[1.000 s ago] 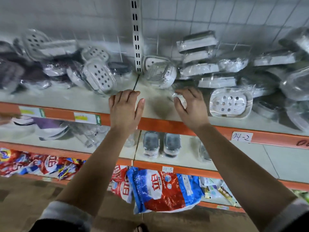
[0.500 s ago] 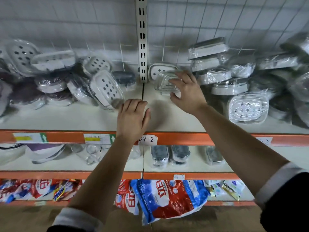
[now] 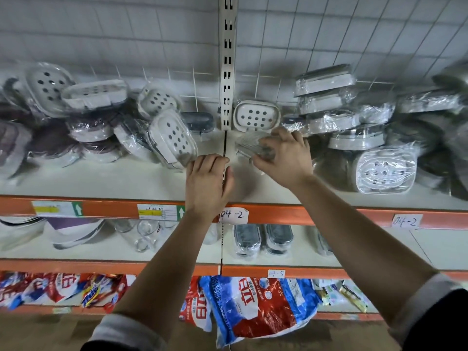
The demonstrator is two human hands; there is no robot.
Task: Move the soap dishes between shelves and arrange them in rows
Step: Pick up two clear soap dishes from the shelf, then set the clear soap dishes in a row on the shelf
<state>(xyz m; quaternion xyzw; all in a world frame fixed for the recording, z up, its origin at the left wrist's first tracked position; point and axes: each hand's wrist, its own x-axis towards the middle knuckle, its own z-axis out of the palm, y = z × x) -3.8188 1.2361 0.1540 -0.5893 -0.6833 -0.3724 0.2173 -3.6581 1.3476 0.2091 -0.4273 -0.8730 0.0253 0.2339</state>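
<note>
Gripping clear wrapped soap dish (image 3: pixel 253 146) with right hand (image 3: pixel 285 158), fingers curled round its right end, at middle of top shelf (image 3: pixel 101 183), toward the back; cannot tell if touching the shelf. Just behind it, white holed dish (image 3: pixel 256 115) leaning on back wall beside slotted post (image 3: pixel 228 59). Resting left hand (image 3: pixel 207 183) near shelf's front edge, loosely bent, grasping nothing. Toward left end, heaped wrapped dishes (image 3: pixel 172 140); toward right end, stacked dishes (image 3: pixel 326 97). On lower shelf (image 3: pixel 367 252), two grey dishes (image 3: pixel 247 239) side by side. Under that, detergent bags (image 3: pixel 255 307).
</note>
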